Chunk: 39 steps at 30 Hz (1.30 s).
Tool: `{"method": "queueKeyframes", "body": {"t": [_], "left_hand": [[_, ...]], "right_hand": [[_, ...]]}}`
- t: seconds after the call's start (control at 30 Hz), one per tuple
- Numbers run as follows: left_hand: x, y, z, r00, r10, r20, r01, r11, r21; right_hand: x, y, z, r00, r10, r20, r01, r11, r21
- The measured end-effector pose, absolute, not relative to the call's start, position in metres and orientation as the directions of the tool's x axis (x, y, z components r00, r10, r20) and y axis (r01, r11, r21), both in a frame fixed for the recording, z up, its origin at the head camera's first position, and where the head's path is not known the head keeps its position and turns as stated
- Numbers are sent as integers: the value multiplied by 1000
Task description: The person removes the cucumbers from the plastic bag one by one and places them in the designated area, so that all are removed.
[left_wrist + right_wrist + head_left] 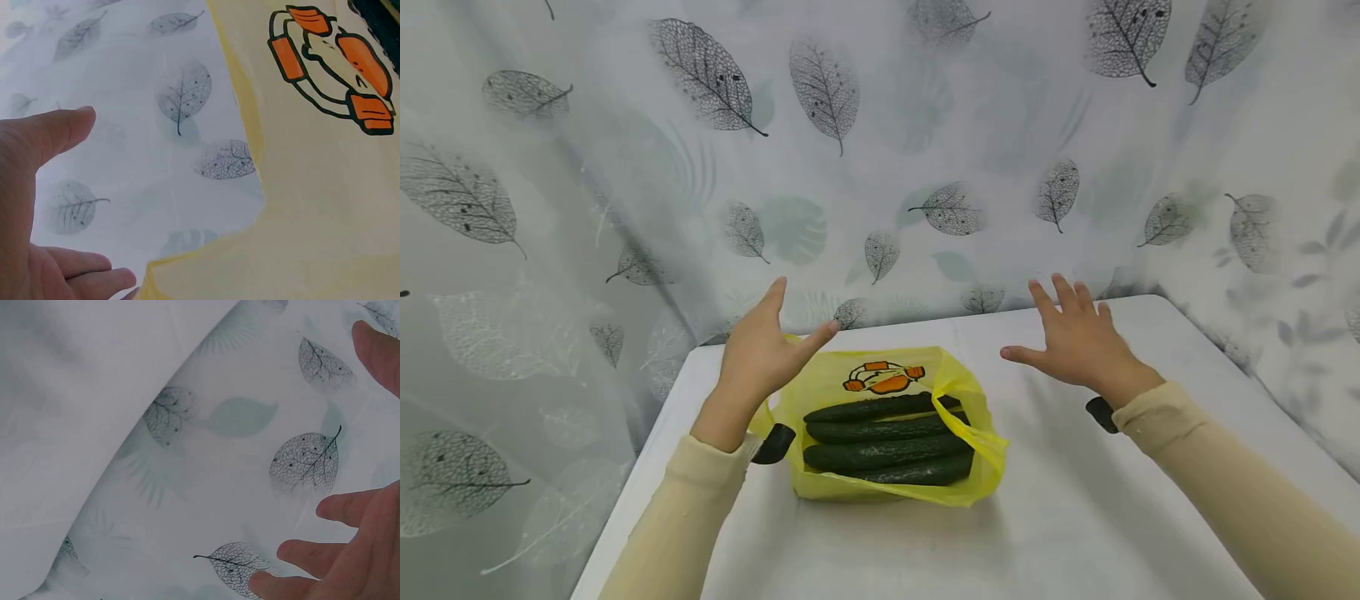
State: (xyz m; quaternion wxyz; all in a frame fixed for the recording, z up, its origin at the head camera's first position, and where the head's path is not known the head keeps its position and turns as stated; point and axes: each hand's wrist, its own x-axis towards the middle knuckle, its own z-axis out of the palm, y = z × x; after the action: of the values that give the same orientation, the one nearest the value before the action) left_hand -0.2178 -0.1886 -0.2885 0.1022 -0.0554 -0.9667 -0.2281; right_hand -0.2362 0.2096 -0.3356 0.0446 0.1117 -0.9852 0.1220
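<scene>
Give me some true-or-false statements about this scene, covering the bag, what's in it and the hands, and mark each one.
1. Cucumbers lie inside the yellow plastic bag. True.
2. The right hand grips the bag. False: it is apart from the bag, fingers spread.
3. An orange-and-black printed picture shows on the bag. True.
4. The bag is tied shut. False: its mouth gapes open.
5. The bag rests on a white tabletop. True.

Leaf-print backdrop (865,183) behind white table (880,554)
</scene>
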Motion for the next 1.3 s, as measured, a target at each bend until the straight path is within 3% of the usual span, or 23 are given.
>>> {"method": "queueKeyframes", "body": {"t": [0.4, 0.6, 1.1, 1.3], "left_hand": [[-184, -223, -309, -981, 75, 180, 171, 774, 610], [-171, -226, -319, -981, 113, 158, 192, 697, 691], [-164, -217, -339, -986, 117, 121, 168, 765, 622], [-166, -213, -346, -980, 97, 176, 182, 800, 571]], "right_hand": [[-224, 182, -320, -948, -296, 117, -316, 920, -230], [-221, 168, -314, -932, -348, 104, -362, 867, -343], [-208, 141, -295, -864, -476, 165, -478, 668, -571], [-195, 123, -282, -852, -494, 173, -471, 578, -666]]}}
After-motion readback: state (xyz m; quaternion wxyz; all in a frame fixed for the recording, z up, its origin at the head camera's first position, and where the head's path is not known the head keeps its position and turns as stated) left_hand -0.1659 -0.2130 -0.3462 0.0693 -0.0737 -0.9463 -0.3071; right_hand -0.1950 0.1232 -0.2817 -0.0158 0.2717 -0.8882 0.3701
